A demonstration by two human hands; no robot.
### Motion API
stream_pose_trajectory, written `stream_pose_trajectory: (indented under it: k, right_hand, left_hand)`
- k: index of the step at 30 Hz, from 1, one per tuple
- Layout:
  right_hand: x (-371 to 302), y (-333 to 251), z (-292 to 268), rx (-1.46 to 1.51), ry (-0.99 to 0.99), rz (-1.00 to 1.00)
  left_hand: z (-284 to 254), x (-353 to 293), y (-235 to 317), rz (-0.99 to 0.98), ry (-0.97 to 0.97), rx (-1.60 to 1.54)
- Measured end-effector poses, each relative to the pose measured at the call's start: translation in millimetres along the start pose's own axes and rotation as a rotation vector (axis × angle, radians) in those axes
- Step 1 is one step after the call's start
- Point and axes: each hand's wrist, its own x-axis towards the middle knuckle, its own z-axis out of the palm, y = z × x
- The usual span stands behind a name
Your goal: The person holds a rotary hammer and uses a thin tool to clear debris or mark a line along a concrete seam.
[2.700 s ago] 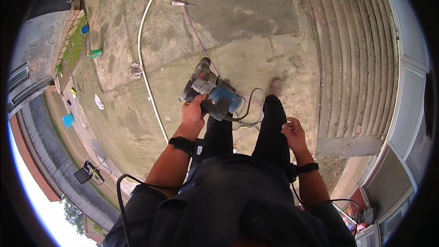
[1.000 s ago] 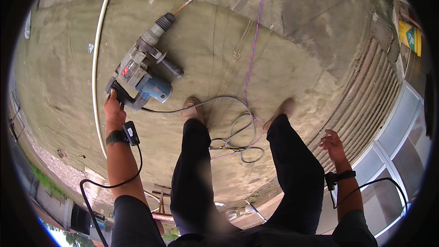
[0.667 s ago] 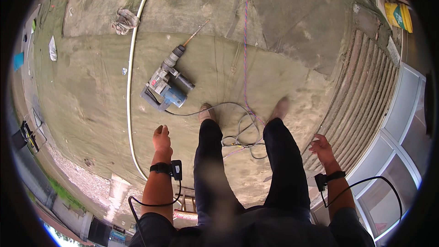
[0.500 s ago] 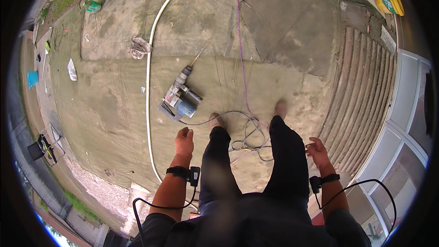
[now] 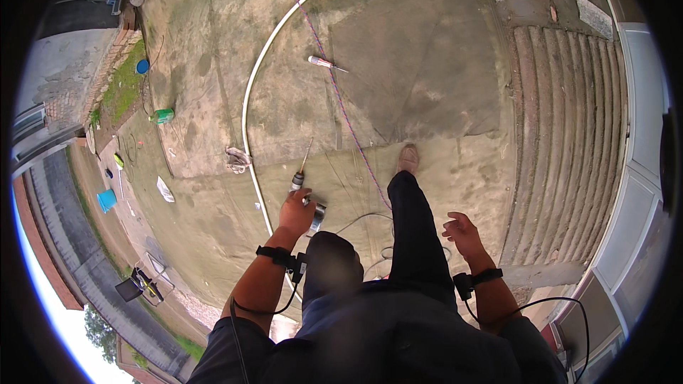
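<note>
A hammer drill (image 5: 297, 180) with a long thin bit lies on the floor at centre left. Over it, in the picture, is my left hand (image 5: 294, 211), covering most of its body. The fingers of this hand curl out of sight, and I cannot tell whether it touches the drill. My right hand (image 5: 464, 232) hangs empty at my right side, fingers loosely bent and apart. Both wrists wear black straps with small boxes and cables. Farther ahead lies a screwdriver (image 5: 320, 62) with a red and white handle, beside a purple cord (image 5: 343, 107).
A white hose (image 5: 247, 103) curves along the floor on the left, with a crumpled rag (image 5: 237, 160) against it. Ridged steps (image 5: 562, 149) rise at the right. A dark cable (image 5: 359, 219) loops near my feet. A green container (image 5: 162, 116) and blue bucket (image 5: 107, 200) are at the left.
The view has shifted, and the floor things appear lower in it. My right foot is farther forward. My left hand, which was behind the drill, now overlaps it. My right hand stays beside me.
</note>
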Motion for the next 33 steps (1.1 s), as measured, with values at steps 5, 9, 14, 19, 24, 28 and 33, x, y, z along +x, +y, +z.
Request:
stream_pose_trajectory:
  k: [5,9,14,19,24,28,33]
  right_hand:
    - [10.0,-7.0,-2.2,-0.035,0.019,-0.070]
    - [36.9,-37.0,22.2,-0.097,0.025,-0.109]
    - [64.9,-81.2,80.6,0.277,0.209,-0.145]
    - [109.9,-138.9,169.4,0.462,0.318,-0.089]
    - [168.7,-129.1,242.7,0.470,0.186,0.079]
    - [200.1,-125.0,264.3,0.495,0.106,0.181]
    - [216.5,-117.2,246.8,0.593,0.128,0.222]
  left_hand:
    - [-50.9,68.8,62.2,0.212,0.021,0.211]
    - [-87.3,139.1,75.1,0.235,-0.005,0.419]
    - [-116.0,248.7,104.8,0.261,-0.221,0.699]
    - [-89.6,394.4,57.4,0.482,-0.308,0.955]
    - [-43.4,517.8,45.6,0.525,-0.341,1.043]
    - [-26.8,583.5,27.3,0.563,-0.354,1.092]
    - [18.1,613.0,8.8,0.725,-0.303,1.086]
